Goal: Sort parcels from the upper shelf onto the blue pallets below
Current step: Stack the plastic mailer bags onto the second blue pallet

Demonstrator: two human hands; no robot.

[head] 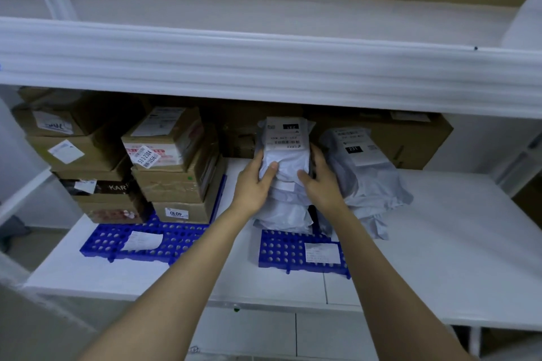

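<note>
"4010" on carton (182, 212), "231" on bag (368, 182)

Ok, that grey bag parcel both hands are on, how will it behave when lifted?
Probably floppy: the grey bag parcel is wrinkled and dents under the left hand and right hand. Likely light, being soft-filled. Smooth film may slide on the bag stack beneath.

Lower shelf (440, 243): left pallet (108, 240) and right pallet (281, 252) side by side near the front edge, apart. Left pallet: two cardboard box stacks (176, 173) at rear, paper slip (142, 240) at front. Right pallet: mailer bag stack (283, 214) at rear, second slip (321, 252) at front. Second mailer pile (366, 179) just right of the stack. Large carton (410, 138) behind, at the back edge. Left hand (255, 182) and right hand (321, 182) grip the top mailer (286, 141) at its sides.
</note>
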